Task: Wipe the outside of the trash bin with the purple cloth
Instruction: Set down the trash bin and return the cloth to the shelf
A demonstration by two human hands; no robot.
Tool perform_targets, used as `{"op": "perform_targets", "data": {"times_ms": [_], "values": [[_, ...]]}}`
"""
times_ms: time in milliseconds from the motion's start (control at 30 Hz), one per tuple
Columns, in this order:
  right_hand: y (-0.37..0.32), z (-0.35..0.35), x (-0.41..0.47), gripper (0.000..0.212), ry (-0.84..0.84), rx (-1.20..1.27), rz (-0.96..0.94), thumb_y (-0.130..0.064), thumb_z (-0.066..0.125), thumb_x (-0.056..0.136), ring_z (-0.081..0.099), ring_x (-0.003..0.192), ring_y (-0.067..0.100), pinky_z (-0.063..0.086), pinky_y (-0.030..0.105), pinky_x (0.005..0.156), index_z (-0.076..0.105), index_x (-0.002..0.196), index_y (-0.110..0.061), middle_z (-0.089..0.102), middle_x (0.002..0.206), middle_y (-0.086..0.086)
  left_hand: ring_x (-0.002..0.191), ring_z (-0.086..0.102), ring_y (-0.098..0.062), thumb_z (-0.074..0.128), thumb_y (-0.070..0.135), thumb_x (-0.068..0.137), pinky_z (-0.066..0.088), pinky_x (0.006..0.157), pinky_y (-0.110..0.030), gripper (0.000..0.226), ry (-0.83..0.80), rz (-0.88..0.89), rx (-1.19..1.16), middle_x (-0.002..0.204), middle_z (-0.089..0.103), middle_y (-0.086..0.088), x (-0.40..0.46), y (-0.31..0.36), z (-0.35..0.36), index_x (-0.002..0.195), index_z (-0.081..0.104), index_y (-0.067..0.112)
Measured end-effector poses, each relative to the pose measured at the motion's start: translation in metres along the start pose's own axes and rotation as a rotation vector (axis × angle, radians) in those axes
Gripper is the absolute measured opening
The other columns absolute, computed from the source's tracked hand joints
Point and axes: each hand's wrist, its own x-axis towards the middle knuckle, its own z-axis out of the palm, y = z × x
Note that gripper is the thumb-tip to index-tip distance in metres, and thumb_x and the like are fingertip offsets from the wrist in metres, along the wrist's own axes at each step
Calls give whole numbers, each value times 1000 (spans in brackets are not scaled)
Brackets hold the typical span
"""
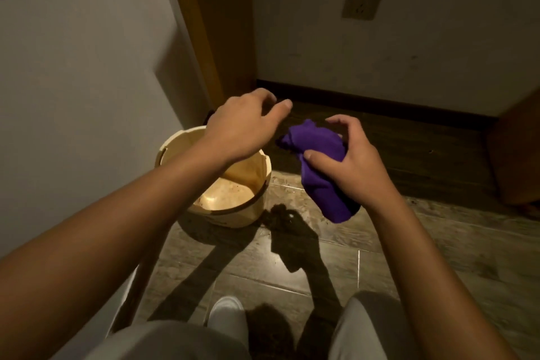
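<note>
the trash bin [216, 184], a pale round container, stood upright on the floor [365, 257] at left, beside the wall [73, 67]. its interior was stained. the left hand [242, 126] hovered above the bin's far rim, fingers loosely curled, grip empty and part spread. the right hand [347, 155] was to the right of the bin, its grip closed around the bunched purple cloth [318, 166], which hung clear of the floor and apart from the bin
</note>
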Motion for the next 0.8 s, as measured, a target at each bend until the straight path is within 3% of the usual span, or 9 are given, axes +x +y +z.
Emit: {"op": "perform_targets", "data": {"times_ms": [133,267,333,467,567,633,733,800], "values": [[-76,-33,-13,85,-88,-162,-101,-59,86,69,60,103,2,53,18,77,39,136,-38,53,119,-24,105,65,-12,44,64,97,57,89,-43,45,-201,10,-276,116,70,9,-8,53,-53,124,67,36],[-165,-75,-23,83,-126,-345,-213,-64,81,66,61,105,7,57,29,84,39,133,-42,59,123,-17,87,75,-21,61,59,92,61,81,-50,43,-385,-222,-652,97,76,-4,-24,100,-109,108,74,21],[-212,-97,-27,83,-158,-385,-242,-65,79,65,58,110,5,58,34,88,40,134,-42,56,127,-20,89,76,-23,70,47,90,61,83,-49,36,-391,-304,-889,96,78,-8,-33,117,-138,106,74,15],[-296,-140,-34,94,-198,-385,-263,-61,86,68,47,129,3,52,36,103,41,147,-37,46,145,-17,92,76,-21,75,28,89,60,67,-27,21,-269,-331,-1191,99,78,-7,-40,149,-199,108,75,19],[-352,-173,-46,101,-104,-324,-152,-75,78,69,41,139,5,46,35,109,36,153,-36,38,155,-15,95,75,-22,76,30,87,60,70,-29,16,-246,-337,-1275,102,78,-6,-35,181,-255,102,78,29],[-380,-189,-60,101,-21,-217,-24,-85,70,68,43,136,0,46,27,104,34,152,-42,38,155,-19,97,75,-22,77,32,85,60,72,-28,17,-245,-296,-1296,105,78,-5,-32,202,-290,102,79,32],[-426,-211,-75,98,55,128,225,-95,61,64,57,122,-6,52,14,88,42,147,-47,51,146,-20,97,75,-19,79,32,82,59,71,-26,27,-236,-251,-1257,105,78,-2,-23,233,-350,109,75,27],[-444,-217,-76,92,113,360,376,-95,60,62,63,120,2,57,22,87,52,140,-47,59,141,-16,95,74,-16,79,34,80,59,71,-26,34,-201,-201,-1184,104,77,2,-17,247,-379,112,72,26]]}}
